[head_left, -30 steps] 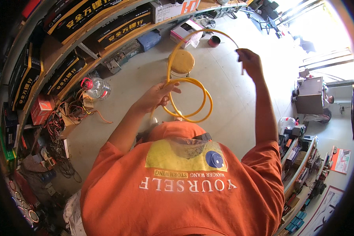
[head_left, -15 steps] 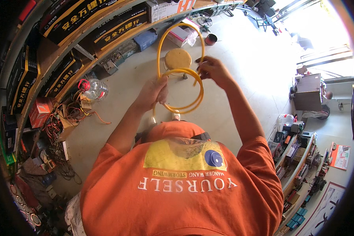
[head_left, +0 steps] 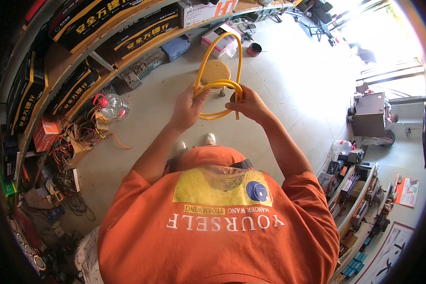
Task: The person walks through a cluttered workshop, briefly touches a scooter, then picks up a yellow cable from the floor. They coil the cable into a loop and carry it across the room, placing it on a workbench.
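- Here's the yellow hose (head_left: pixel 222 83), looped in the air before us, strung between both hands!
- Our left hand (head_left: pixel 189 108) grips the coil's left side.
- Our right hand (head_left: pixel 250 103) clasps its right side (a short end pokes out below).
- Beyond the loops, we spot a round-topped stool (head_left: pixel 215 70).

Shows plain yellow along the flexible coil (head_left: pixel 225 83), mustard on the stool seat (head_left: pixel 215 70), orange across the T-shirt (head_left: pixel 217 251), apparently white on the shoes (head_left: pixel 210 138).
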A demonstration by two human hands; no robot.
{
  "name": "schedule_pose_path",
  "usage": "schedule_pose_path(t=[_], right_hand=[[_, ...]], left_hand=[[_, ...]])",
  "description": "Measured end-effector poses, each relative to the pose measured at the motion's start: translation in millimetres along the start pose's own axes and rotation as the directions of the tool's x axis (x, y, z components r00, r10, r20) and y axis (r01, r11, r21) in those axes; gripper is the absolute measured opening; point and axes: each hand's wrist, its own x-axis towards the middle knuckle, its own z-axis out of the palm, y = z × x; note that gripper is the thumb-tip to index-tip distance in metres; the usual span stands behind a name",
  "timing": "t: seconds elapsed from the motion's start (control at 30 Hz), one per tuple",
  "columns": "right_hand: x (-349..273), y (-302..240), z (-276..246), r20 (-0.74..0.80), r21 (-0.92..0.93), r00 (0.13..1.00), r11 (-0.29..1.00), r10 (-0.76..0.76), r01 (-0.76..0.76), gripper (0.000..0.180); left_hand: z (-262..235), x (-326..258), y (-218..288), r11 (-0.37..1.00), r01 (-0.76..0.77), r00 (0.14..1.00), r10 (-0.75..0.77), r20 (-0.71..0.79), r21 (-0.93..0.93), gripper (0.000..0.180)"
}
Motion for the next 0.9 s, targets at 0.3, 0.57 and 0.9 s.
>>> schedule_pose_path(t=[0.3,0.57,0.9], right_hand=[[-12,19,-4,-0.240,-0.317,0.970,0.943,0.023,-0.101,0.024],[-82,76,-44,-0.309,-0.479,0.939,0.829,0.150,-0.290,0.019],[-67,108,-27,-0.245,-0.152,0.958,0.970,0.147,-0.188,0.029]], left_hand=[[7,6,-7,0.997,0.052,0.992,-0.058,-0.115,-0.059,0.021],[-64,24,-5,0.936,0.093,0.913,-0.216,-0.346,-0.340,0.027],[-37,13,12,0.841,0.316,0.948,-0.303,0.101,-0.440,0.033]])
